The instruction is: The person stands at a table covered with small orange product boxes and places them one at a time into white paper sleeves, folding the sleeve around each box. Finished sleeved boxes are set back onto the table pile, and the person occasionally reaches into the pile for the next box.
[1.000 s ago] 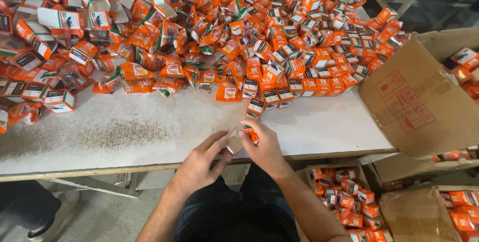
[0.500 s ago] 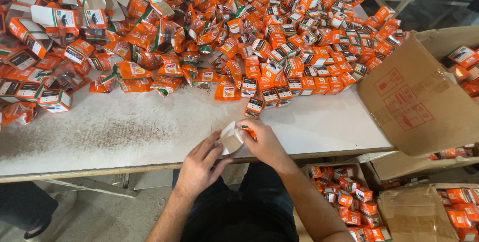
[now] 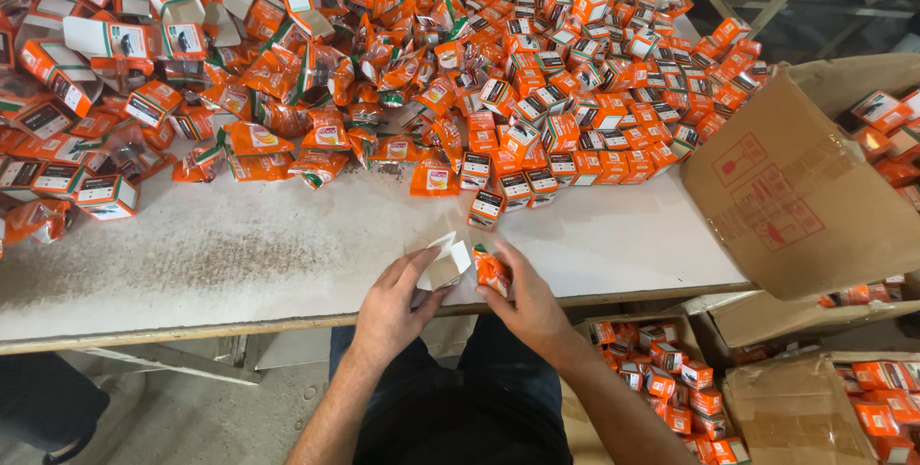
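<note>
At the near edge of the white table [image 3: 240,254], my left hand [image 3: 393,307] holds a small open carton [image 3: 446,262] with its white flaps up. My right hand [image 3: 522,302] holds a small orange packet [image 3: 492,271] right beside the carton's open end. Both hands rest close together over the table edge. Behind them lies a big heap of orange packets [image 3: 316,129] and closed orange boxes [image 3: 594,91] covering the far half of the table.
A large brown cardboard box [image 3: 795,187] stands open at the right, holding orange boxes. Below the table at the right, more cardboard boxes [image 3: 671,379] are filled with orange boxes. Open empty cartons [image 3: 105,34] lie at the far left.
My hands have turned the small carton so its white flaps stand open, and my right hand has brought the orange packet next to its opening.
</note>
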